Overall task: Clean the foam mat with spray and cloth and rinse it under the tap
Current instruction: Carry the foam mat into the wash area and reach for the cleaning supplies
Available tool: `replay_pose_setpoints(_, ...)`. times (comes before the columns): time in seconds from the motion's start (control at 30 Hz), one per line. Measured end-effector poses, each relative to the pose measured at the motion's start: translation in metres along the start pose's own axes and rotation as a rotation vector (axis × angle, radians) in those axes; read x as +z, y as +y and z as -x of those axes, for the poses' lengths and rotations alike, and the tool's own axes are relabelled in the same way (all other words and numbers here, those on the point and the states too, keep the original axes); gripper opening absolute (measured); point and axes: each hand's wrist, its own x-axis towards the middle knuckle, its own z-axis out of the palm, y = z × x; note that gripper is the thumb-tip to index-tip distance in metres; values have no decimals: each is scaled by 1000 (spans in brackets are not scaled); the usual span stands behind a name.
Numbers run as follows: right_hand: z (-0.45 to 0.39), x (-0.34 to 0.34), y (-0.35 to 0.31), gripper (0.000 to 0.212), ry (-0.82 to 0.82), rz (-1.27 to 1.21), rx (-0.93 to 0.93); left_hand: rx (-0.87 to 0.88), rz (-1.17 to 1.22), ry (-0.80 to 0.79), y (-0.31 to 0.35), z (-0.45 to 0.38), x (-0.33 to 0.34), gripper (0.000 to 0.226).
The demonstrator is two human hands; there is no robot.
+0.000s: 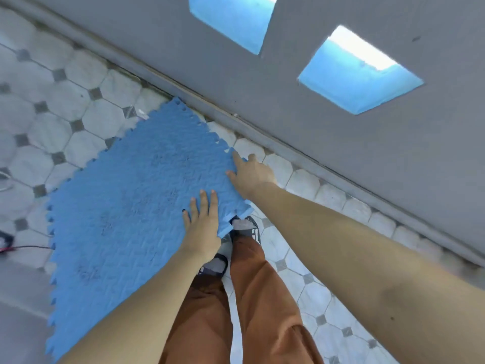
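A large blue foam mat [126, 200] with jigsaw edges fills the centre left of the head view, over the tiled floor. My left hand [203, 227] grips its near corner, fingers spread on top and thumb hidden under the edge. My right hand [249, 174] holds the right edge a little farther up, fingers on the mat's surface. No spray, cloth or tap can be seen.
A grey wall [288, 74] with two square openings [359, 72] runs diagonally along the right. The floor [52, 101] is white octagonal tile with small grey squares. My legs in brown trousers and sandals [246, 227] stand below the mat's corner. A dark object with a red cable [10, 246] lies at far left.
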Motion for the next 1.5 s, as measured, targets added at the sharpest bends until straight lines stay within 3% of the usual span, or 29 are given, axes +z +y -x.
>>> replay_pose_setpoints(0.27, 99, 17, 61, 40, -17, -8, 179, 160, -48, -181, 54, 69, 13, 95)
replay_pose_setpoints(0.4, 204, 72, 91, 41, -84, -83, 302, 258, -144, -336, 69, 146, 60, 93)
replay_pose_setpoints(0.67, 343, 119, 234, 41, -60, -423, 684, 542, -405, -537, 204, 193, 121, 87)
replay_pose_setpoints(0.93, 490, 215, 345, 39, -5, -754, 1048, 800, -723, -722, 327, 249, 235, 90)
replay_pose_setpoints(1.27, 643, 328, 407, 45, -2, -1195, 1507, 1018, -997, -993, 416, 330, 366, 82)
replay_pose_setpoints(1.5, 687, 358, 414, 35, 129, -1411, 1689, 1263, -1339, -943, 461, 368, 401, 90)
